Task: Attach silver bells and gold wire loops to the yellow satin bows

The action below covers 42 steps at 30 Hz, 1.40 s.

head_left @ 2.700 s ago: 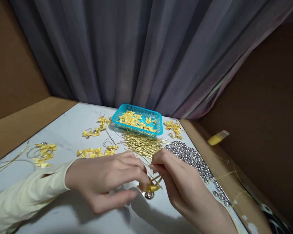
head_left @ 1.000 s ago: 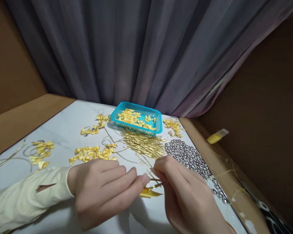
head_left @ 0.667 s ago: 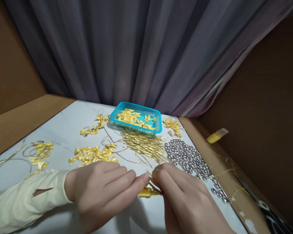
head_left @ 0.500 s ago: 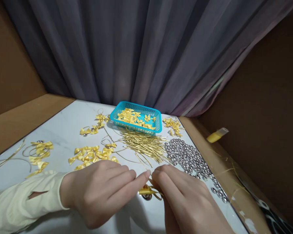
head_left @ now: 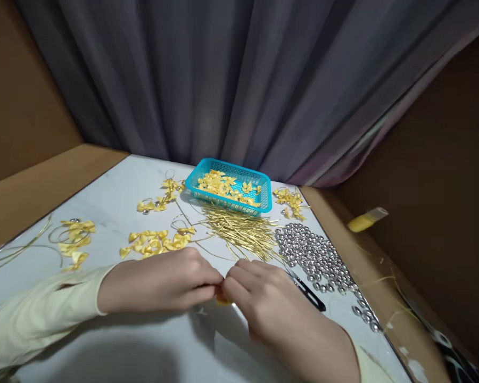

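- The yellow ribbon piece [head_left: 222,299] is at the meeting place of the two hands, a little on the near side of the fingertips, and above the white worktop [head_left: 115,199] or resting on it; I cannot tell which.
- The left hand [head_left: 175,282] comes from the left, with its thumb and forefinger pinched together; this grip seems to have hold of the ribbon piece.
- The right hand [head_left: 267,300] comes from the right with its fingers bent inward. Its thumb is hidden under it, so I cannot tell how far its grip is closed, or what it holds.
- Only a small part of the ribbon piece is visible, thus its long axis cannot be read. It lies between both grips, and neither hand is clearly the nearer one.
- Beyond the fingers there is a bundle of gold strips [head_left: 243,231], and behind it a blue basket [head_left: 266,204] with yellow bows inside.
- Other yellow bows [head_left: 155,242] lie beyond the left hand.
- A black-handled tool [head_left: 312,296] lies just beside the right hand, next to the silver beads [head_left: 311,252].
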{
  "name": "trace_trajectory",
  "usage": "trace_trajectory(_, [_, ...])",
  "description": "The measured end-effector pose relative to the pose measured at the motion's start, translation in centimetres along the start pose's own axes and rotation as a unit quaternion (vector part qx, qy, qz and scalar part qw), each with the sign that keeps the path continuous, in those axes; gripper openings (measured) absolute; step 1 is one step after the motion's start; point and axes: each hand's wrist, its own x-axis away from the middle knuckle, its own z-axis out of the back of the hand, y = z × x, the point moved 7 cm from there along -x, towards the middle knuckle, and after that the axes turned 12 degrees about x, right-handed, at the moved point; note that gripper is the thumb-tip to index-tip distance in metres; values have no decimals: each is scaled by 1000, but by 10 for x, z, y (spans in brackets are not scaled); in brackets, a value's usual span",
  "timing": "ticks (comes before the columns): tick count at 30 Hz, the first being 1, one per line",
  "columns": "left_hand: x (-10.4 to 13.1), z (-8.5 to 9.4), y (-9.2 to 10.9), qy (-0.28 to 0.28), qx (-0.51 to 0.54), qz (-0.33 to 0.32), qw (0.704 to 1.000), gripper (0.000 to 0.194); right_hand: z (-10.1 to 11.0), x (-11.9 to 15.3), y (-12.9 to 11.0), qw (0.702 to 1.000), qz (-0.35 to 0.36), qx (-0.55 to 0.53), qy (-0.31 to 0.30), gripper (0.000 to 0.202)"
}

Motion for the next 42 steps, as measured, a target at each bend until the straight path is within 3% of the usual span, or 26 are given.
trace_trajectory(5, [4,-24,-37,-74,128,123,981,24,-46,4,-17,998,41,-19,-40,10])
trace_trajectory(10, [9,-38,-60,-122,220,225,941,15,-74,12,-24,999,28,-30,-1,21])
trace_trajectory(15, [17,-55,-80,-194,340,334,858,6,-81,17,-33,997,74,-18,34,30])
trace_trajectory(18, [20,-69,-88,-220,429,367,796,9,-82,19,-34,995,78,-37,42,30])
trace_trajectory(21, [22,-77,-94,-225,470,386,761,13,-85,21,-33,994,63,-82,24,28])
trace_trajectory(24, [23,-79,-96,-226,474,387,758,10,-89,22,-23,982,-7,-191,0,23])
trace_trajectory(28, [22,-72,-95,-212,455,377,778,6,-91,24,-7,933,-141,-331,1,20])
trace_trajectory(31, [21,-67,-92,-207,431,373,795,6,-90,25,-5,903,-201,-379,-1,19])
trace_trajectory(38, [19,-62,-91,-202,414,353,814,8,-93,30,-10,902,-235,-361,-25,13])
trace_trajectory(42, [20,-62,-94,-208,412,346,817,10,-96,30,-10,907,-217,-362,-12,12])
